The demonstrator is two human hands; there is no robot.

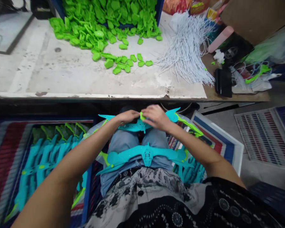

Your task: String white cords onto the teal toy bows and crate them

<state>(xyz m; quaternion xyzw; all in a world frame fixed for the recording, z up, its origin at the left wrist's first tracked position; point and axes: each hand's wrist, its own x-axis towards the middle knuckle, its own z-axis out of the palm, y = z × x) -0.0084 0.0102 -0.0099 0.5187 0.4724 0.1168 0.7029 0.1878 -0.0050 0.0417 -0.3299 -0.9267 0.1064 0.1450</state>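
Note:
A turquoise plastic bow-shaped part (134, 127) with green ends lies across my knees, below the table's edge. On its left side my left hand (128, 117) is closed, its fingers gripping the part near the middle. My right hand (156, 117) pinches a small bright green plastic piece (142, 116) at the centre of this part. Its fingers are slightly blurred. Closer to my body, a second turquoise bow-shaped part (146, 154) rests across my thighs, untouched by either hand.
Many green pieces (97, 34) spill from a blue bin (159, 14) onto the table (85, 76). White strings (187, 47) lie in a bundle at right. Crates on both sides hold turquoise parts (40, 167). A black box-like object (223, 83) sits by the table's right edge.

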